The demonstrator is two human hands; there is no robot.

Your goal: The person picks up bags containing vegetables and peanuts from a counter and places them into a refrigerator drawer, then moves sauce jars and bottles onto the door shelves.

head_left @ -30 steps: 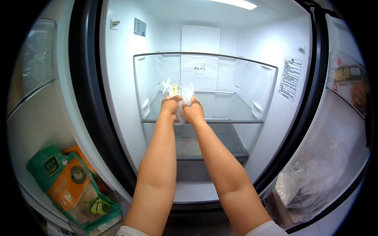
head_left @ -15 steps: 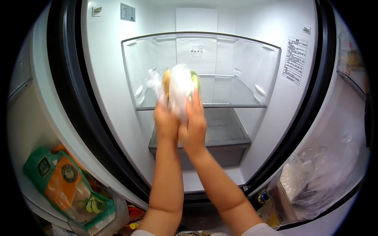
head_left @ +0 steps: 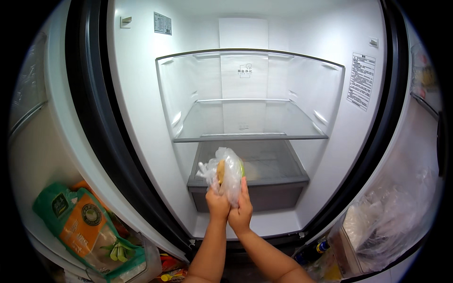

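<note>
Between them, my two hands hold white translucent plastic bags (head_left: 231, 170) upright in front of the open fridge. My left hand (head_left: 218, 204) is closed around the lower left side, beside a yellowish-brown item (head_left: 221, 170) whose kind I cannot make out. On the right side my right hand (head_left: 241, 212) presses the bags with its fingers pointing up. Something green (head_left: 242, 168) shows along that edge, its kind hidden by plastic. The bundle stands in front of the grey-rimmed drawer (head_left: 278, 181), below the glass shelf (head_left: 264, 138).
An upper glass shelf (head_left: 250, 50) spans the fridge. The left door's bin (head_left: 150, 257) holds a green-and-orange food pouch (head_left: 89, 231) and other packets. In the right door's bin (head_left: 347, 252) lie crumpled clear bags (head_left: 389, 217), with a dark bottle (head_left: 311, 253) nearby.
Both hands have come down and back with the bagged items, from in front of the glass shelf to in front of the drawer. The view has shifted slightly.
</note>
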